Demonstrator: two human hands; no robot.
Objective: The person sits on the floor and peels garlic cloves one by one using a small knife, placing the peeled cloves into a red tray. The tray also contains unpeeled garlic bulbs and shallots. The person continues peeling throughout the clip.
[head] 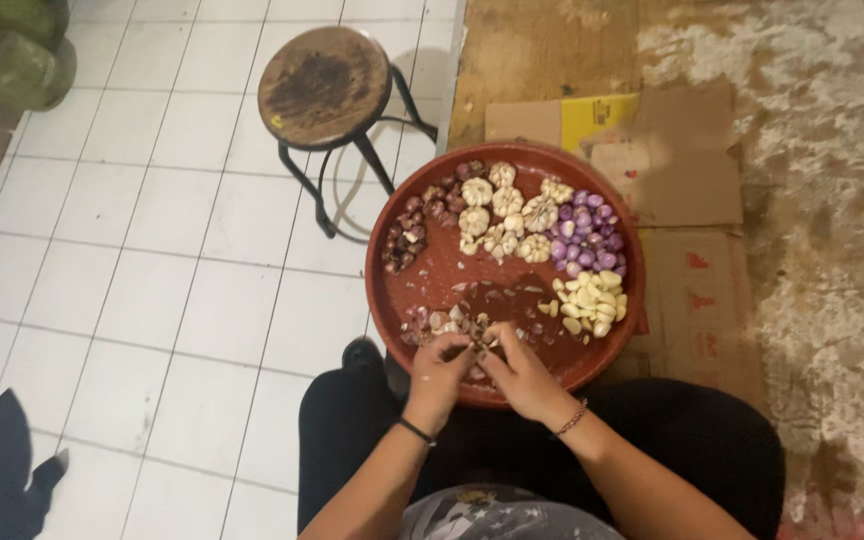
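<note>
Together left hand (pixel 439 362) and right hand (pixel 520 372) pinch a shallot (pixel 478 345) over red tray (pixel 392 300)

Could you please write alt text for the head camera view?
Seen from above, a seated person's left hand and right hand work together at something small over a round red tray holding garlic bulbs, peeled cloves and purple shallots. A wooden stool stands behind.

place: home cooking corner, floor level | I sit with a round red tray (pixel 392 300) on my lap | left of tray: white tiled floor (pixel 122 260) | behind tray, left: small round wooden stool (pixel 324 85) | right of tray: flattened cardboard (pixel 687 180) on rough, patchy concrete (pixel 832 200)
</note>
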